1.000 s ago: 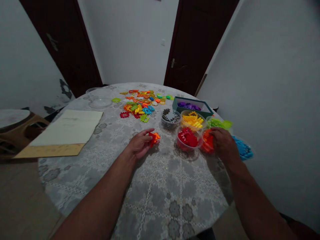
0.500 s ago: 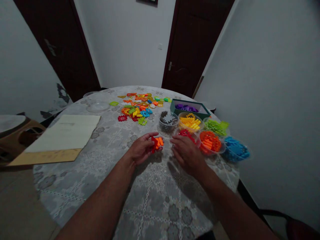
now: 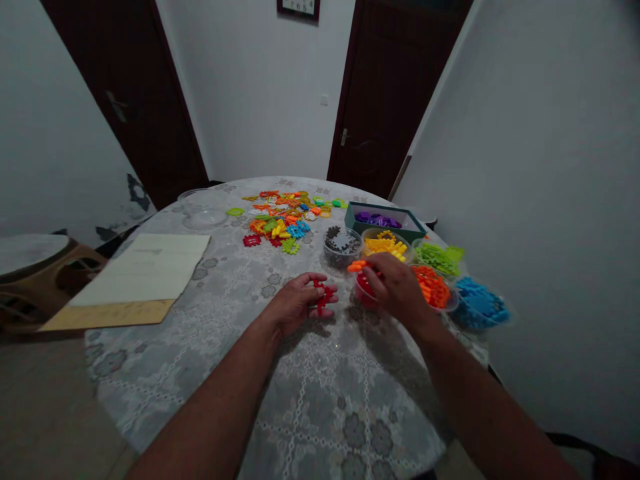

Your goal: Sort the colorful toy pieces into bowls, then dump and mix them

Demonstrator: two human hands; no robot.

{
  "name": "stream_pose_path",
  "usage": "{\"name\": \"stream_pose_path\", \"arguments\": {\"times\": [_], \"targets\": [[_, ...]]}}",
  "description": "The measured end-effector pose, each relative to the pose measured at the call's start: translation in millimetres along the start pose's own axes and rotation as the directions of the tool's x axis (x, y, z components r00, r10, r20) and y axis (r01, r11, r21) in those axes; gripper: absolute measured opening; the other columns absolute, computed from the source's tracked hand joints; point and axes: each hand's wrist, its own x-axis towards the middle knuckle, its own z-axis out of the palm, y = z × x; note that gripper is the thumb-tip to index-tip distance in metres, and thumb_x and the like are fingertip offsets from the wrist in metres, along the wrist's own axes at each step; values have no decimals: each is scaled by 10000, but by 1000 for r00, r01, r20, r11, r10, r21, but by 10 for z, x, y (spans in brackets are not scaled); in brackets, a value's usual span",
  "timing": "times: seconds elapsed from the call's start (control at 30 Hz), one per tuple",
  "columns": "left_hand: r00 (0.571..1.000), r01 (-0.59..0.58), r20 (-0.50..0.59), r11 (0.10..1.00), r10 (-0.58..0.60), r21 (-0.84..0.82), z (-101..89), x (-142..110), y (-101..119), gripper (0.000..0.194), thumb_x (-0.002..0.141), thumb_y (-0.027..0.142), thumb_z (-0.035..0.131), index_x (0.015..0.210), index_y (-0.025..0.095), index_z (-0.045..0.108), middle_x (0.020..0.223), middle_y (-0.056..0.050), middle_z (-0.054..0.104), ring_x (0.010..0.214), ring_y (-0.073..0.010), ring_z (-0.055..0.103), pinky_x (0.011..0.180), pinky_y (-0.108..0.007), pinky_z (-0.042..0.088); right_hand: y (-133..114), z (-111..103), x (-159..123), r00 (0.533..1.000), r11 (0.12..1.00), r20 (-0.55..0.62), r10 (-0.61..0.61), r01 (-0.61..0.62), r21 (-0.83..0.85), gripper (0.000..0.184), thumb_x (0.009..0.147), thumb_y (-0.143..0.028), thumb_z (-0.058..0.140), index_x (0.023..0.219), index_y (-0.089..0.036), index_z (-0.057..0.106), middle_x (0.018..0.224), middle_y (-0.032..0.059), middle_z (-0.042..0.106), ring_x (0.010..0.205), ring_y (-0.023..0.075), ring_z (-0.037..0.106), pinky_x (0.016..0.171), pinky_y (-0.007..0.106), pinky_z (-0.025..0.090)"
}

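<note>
Red plastic piece (image 3: 321, 296) sits pinched in my left hand (image 3: 295, 308), just left of the red-piece tub (image 3: 364, 293). My right hand (image 3: 395, 288) pinches an orange piece (image 3: 356, 266) above that tub. Both look light, stiff, best gripped by their edges.

Head view, forward-down — near round table (image 3: 320, 400)
</note>
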Motion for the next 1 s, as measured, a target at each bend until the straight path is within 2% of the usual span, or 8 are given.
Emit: {"name": "stream_pose_path", "arguments": {"times": [0.17,0.27,0.33,0.43,0.57,0.67,0.83,1.0], "targets": [[999,-9,-35,996,12,85,-43,78,-57,289,874,248,830,1099,187,660,1232,-183,773,1047,-284,791,719,-367,685,785,-85,382,962,941,-178,207,-246,-234,212,981,-246,586,1042,-159,770,1065,179,743,1061,323,670,1011,484,544],[998,-37,-43,995,41,95,-53,112,-76,251,885,292,835,1049,179,684,1164,-175,784,1018,-274,794,690,-336,676,953,-80,445,944,928,-217,248,-295,-227,253,948,-212,572,1078,-125,771,1088,200,752,1076,331,674,1032,506,540],[996,-63,-50,992,69,108,-51,116,-77,232,878,282,845,1028,165,712,1148,-181,784,984,-262,795,687,-323,670,830,-66,378,949,950,-220,228,-266,-163,276,961,-201,548,1116,-133,767,1121,189,763,1092,317,687,1039,493,542],[995,-99,-13,981,103,168,-42,98,-77,252,837,282,888,1007,143,764,1122,-185,784,944,-252,790,700,-313,659,368,-18,163,973,982,-136,187,-188,5,238,1007,-234,560,1121,-190,764,1135,134,782,1068,273,716,992,436,561],[980,-152,175,925,96,347,-28,59,-95,259,838,366,881,963,148,816,944,-138,796,824,-225,759,673,-305,623,-322,67,-136,984,957,118,134,-159,244,200,1039,-270,615,1162,-192,751,1070,91,789,964,219,732,880,354,565],[958,-198,278,871,75,449,-12,38,-99,228,863,371,831,957,164,834,870,-95,789,734,-189,719,656,-296,601,-608,88,-244,969,919,200,147,-208,334,186,1047,-242,607,1153,-185,749,1043,76,783,935,197,726,831,325,546],[952,-234,287,858,107,457,37,11,-80,237,836,379,845,936,166,821,813,-60,759,691,-170,689,659,-295,588,-641,-48,-249,956,890,184,228,-281,359,117,979,-196,628,989,-208,744,875,17,758,786,169,697,720,289,502],[976,-198,168,883,137,426,62,13,-90,331,786,434,880,945,159,786,769,-56,734,628,-155,652,628,-299,565,-253,-281,-229,915,936,-194,353,-342,88,148,967,-281,601,968,-219,735,898,61,767,792,217,686,731,334,504]]}}
